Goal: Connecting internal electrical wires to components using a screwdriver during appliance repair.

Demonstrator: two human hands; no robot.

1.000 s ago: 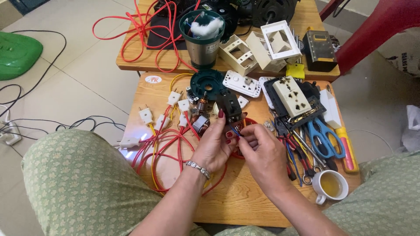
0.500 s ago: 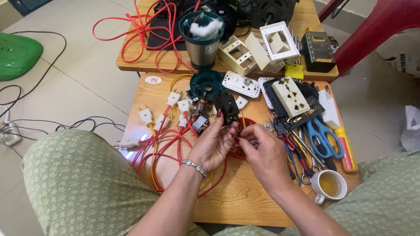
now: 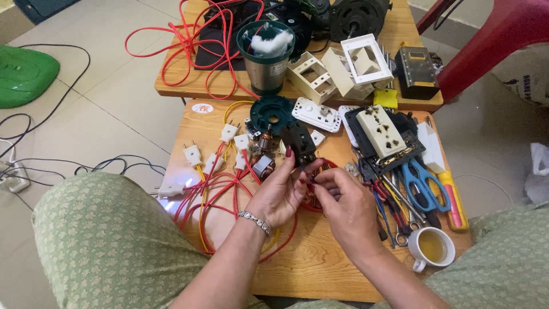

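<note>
Far left, floor: a green plastic lid (image 3: 24, 74) lies at about ten o'clock from the hands, with black cables (image 3: 51, 166) trailing over the tiles.
Left of worktop: white two-pin plugs (image 3: 192, 154) on red and yellow wires (image 3: 220, 197) sprawl at nine o'clock from the hands, well apart from them.
Worktop: a low wooden board (image 3: 320, 269), crowded with parts.
Left hand: the left hand (image 3: 280, 191), palm up with a bracelet at the wrist, has its fingers (image 3: 306, 170) curled nearly closed around a small wire end; what it pinches is too small to name surely.
Thing in hand: a thin wire end (image 3: 311, 182) sits between both hands at the worktop's middle, just below a black block (image 3: 297, 143) at twelve o'clock.
Handling, as I judge it: light, bendy and easily kinked, slippery in its sleeve; best pinched close to the tip.
Right hand: the right hand (image 3: 346, 209) meets the left, thumb and forefinger pressed together on the same wire end.
Right of hands: at three o'clock lie blue-handled scissors (image 3: 420, 183), pliers and screwdrivers (image 3: 389, 206), and a white socket on a black plate (image 3: 380, 130).
Lower right: a small white cup (image 3: 432, 249) of yellowish liquid at four o'clock.
Far worktop: a steel-and-green motor housing (image 3: 266, 57) at twelve o'clock.
</note>
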